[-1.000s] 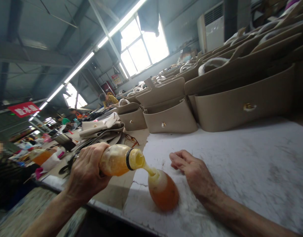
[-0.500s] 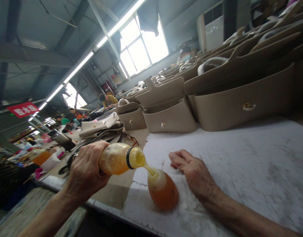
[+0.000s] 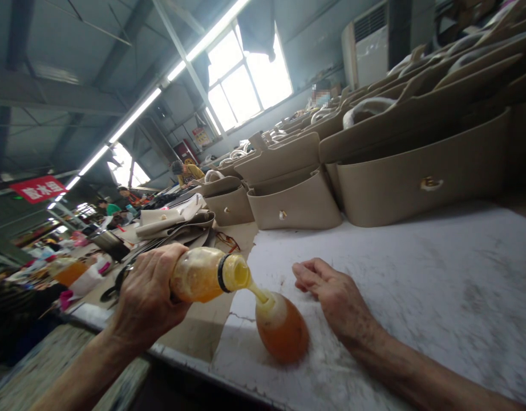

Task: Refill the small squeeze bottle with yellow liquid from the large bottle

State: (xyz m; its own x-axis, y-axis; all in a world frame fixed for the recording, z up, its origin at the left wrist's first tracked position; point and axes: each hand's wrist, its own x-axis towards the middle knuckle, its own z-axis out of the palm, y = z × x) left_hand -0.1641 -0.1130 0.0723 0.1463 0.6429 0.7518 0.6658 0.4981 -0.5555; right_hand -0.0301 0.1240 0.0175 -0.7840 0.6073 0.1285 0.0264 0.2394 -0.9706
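Observation:
My left hand (image 3: pixel 149 297) grips a clear plastic bottle (image 3: pixel 205 275) of yellow-orange liquid, tipped on its side. A thin stream runs from its mouth into a small round bottle (image 3: pixel 283 331) full of orange liquid that stands on the white table top (image 3: pixel 417 274). My right hand (image 3: pixel 331 294) rests on the table just right of the small bottle, fingers loosely curled and apart, holding nothing and not touching the bottle.
Rows of beige handbags (image 3: pixel 417 171) line the back of the table. Flat beige leather pieces (image 3: pixel 173 220) are piled to the left, with scissors (image 3: pixel 115 285) near the table's front edge. Other people (image 3: pixel 183 171) work at tables further off.
The pouring goes on; both hands and both bottles have hardly moved. The view has shifted slightly.

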